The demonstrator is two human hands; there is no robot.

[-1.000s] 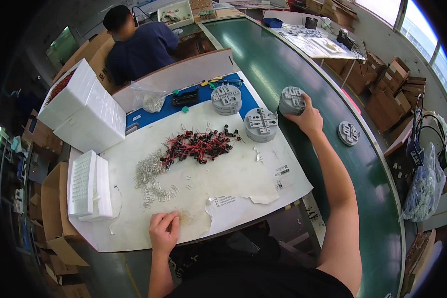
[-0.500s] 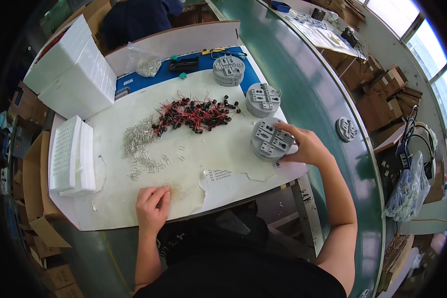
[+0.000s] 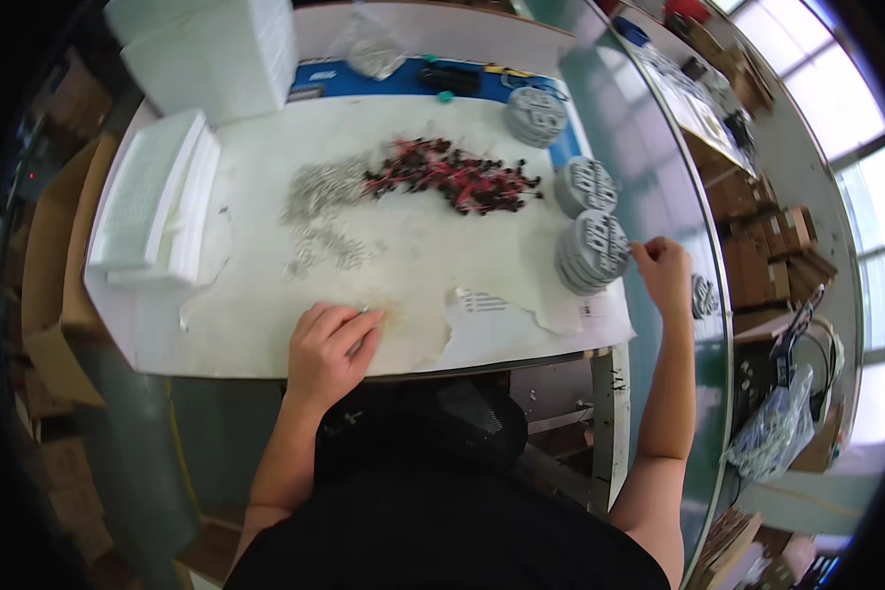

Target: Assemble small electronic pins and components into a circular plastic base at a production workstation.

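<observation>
My left hand [image 3: 329,354] rests at the table's near edge, fingers curled and pressed together. A tiny shiny bit shows at its fingertips, too small to name. My right hand [image 3: 665,278] is just right of the nearest stack of grey round fixtures [image 3: 592,254], over the table's right edge. Its fingertips are pinched together close to the stack's rim; whether they touch it or hold anything is unclear. In the table's middle lie a heap of small black parts with red wires [image 3: 452,177] and a spread of small silvery metal pieces [image 3: 324,202].
Two more stacks of grey fixtures stand behind, a middle one [image 3: 586,187] and a far one [image 3: 535,116]. White foam trays [image 3: 152,202] and a foam box [image 3: 206,54] occupy the left. A green surface [image 3: 649,128] runs along the right, with another grey fixture [image 3: 703,295] on it.
The view has shifted. My right hand has come off the nearest stack to its right side, its spread fingers now drawn together. My left hand stays at the near edge, fingers closed.
</observation>
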